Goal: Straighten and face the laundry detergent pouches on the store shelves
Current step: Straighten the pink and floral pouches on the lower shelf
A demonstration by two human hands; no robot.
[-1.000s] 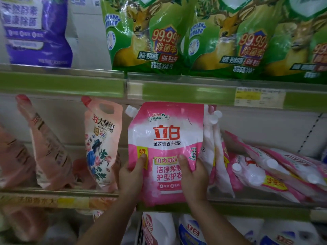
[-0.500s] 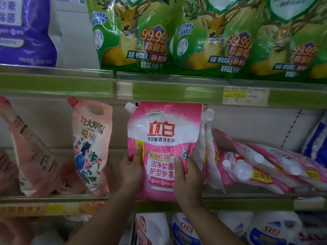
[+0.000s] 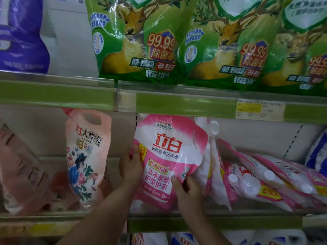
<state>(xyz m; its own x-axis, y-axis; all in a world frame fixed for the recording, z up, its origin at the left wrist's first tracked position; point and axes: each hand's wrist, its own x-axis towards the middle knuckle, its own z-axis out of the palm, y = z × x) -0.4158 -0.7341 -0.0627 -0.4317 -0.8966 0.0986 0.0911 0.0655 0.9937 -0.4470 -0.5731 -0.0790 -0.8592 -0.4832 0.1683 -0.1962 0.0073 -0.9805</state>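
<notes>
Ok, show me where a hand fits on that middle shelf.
Free: the gap between the floral pouch and the held pink pouch. Crowded: right of it, where fallen pink pouches pile up.

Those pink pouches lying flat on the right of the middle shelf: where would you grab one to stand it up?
Probably by the neck just under the white cap of a fallen pouch, coming from the front. They lie tilted with caps toward the aisle, so that stiff end is nearest. Both hands, left and right, are gripping the upright pouch.
</notes>
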